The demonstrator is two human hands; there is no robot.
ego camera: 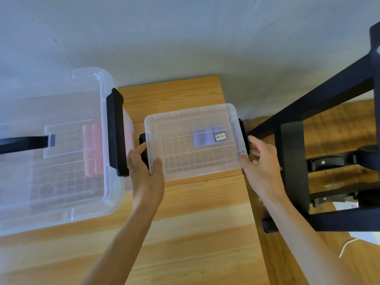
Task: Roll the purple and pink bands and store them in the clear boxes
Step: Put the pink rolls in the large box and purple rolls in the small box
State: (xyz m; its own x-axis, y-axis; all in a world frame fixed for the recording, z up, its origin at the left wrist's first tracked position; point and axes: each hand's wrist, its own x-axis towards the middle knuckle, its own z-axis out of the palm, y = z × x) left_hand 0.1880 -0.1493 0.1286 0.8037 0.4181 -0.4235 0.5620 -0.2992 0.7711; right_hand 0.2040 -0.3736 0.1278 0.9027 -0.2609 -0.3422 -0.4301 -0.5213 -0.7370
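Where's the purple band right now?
Head view, centre-right: the rolled purple band lies inside the lidded small clear box, beside its white label, between both hands.

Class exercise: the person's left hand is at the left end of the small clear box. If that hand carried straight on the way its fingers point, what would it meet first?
The left hand points up-table, already against the small clear box at its black latch. Beyond that, probably bare wooden table, then the grey wall; depth is uncertain.
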